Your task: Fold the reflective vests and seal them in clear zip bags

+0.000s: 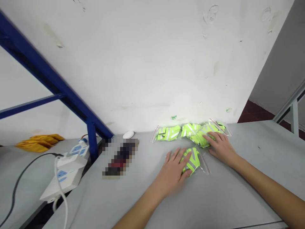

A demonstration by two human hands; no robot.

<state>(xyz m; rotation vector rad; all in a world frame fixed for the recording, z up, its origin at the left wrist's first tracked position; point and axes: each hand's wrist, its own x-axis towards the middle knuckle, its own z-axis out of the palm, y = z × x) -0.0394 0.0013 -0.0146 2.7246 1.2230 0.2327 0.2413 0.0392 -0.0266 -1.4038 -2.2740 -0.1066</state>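
Several clear zip bags with folded neon-yellow, grey-striped fabric lie on the grey tabletop [147, 165]. One bag [194, 159] lies nearer the front, and my left hand [175, 170] rests on its left side with the fingers spread. Against the wall, a bag [168, 133] sits at the left of a row, beside a middle bag [189, 128]. My right hand [221, 146] lies with fingers apart over the lower edge of the bagged fabric [205, 130] at the row's right end.
A blurred-out dark item [120, 159] and a white oval object [128, 135] lie left of the bags. Further left are a blue metal frame [91, 136], white power strips [69, 168] with cables and yellow cloth [40, 142]. A white wall [152, 63] rises behind.
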